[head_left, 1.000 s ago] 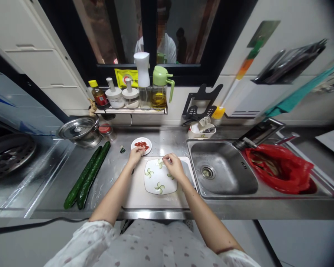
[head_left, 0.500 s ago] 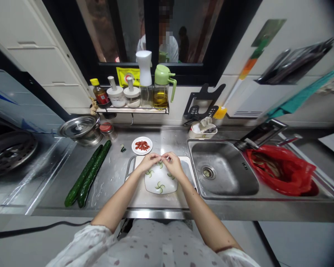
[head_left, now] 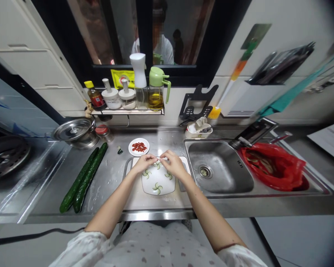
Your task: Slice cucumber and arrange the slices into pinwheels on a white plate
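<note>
A white plate (head_left: 167,184) lies on the white cutting board (head_left: 132,203). Thin green slices form a pinwheel (head_left: 157,188) near its front edge, with similar pinwheels left, right and at the back. My left hand (head_left: 144,163) hovers over the back left of the plate, thumb and fingertips pinched together. Opposite it, my right hand (head_left: 171,162) is pinched too, its fingertips a small gap from the left ones. Whatever lies between the fingertips is too small to make out. Just behind my left hand sits a small white dish (head_left: 130,148) of red bits (head_left: 139,147).
Two cucumbers (head_left: 85,176) lie on the left of the steel counter, near a lidded pot (head_left: 76,135) and a red-capped jar (head_left: 102,132). Right of the board is a sink (head_left: 225,174) with a red plastic bag (head_left: 278,170) beyond. Seasoning bottles line a shelf (head_left: 128,111).
My hands, whose fingertips met over the plate's back edge, have drawn slightly apart. The whole view has shifted a little.
</note>
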A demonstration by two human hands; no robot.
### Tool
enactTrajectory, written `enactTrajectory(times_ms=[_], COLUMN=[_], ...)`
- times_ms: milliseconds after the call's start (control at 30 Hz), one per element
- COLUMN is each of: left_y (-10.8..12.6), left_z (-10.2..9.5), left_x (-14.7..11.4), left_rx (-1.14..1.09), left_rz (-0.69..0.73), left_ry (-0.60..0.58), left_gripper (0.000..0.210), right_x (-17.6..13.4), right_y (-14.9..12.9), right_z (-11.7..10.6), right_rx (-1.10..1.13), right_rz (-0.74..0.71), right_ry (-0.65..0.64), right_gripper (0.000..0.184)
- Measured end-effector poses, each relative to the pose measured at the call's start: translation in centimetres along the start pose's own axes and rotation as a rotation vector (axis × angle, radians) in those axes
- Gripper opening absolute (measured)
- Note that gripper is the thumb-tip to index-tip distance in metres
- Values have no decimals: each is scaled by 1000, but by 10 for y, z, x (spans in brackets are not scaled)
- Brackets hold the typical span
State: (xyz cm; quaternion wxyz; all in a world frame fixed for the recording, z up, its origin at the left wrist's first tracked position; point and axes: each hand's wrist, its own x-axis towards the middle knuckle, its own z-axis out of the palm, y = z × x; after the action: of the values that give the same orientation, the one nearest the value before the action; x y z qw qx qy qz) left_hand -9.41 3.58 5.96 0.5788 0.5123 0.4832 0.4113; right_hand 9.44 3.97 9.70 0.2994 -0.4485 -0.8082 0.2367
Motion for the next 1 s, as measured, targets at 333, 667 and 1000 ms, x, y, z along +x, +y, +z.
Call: enactTrajectory(times_ms=[333,667,1000], left_y=[2,2,-10], left_z=[-1,-1,-3], left_x=[0,-1,4], left_rx=[69,98,158], left_rz=[-7,-21,4], left_ry=[-41,-61,-11], left_gripper=[38,41,41], right_x=[1,2,3], right_y=[-5,-5,7], right_z=[-2,-2,7], right_rx=[-213,-236,-128], right_rz=[-48,-65,-18], right_ry=[-151,-184,-156], right_gripper=[12,11,12])
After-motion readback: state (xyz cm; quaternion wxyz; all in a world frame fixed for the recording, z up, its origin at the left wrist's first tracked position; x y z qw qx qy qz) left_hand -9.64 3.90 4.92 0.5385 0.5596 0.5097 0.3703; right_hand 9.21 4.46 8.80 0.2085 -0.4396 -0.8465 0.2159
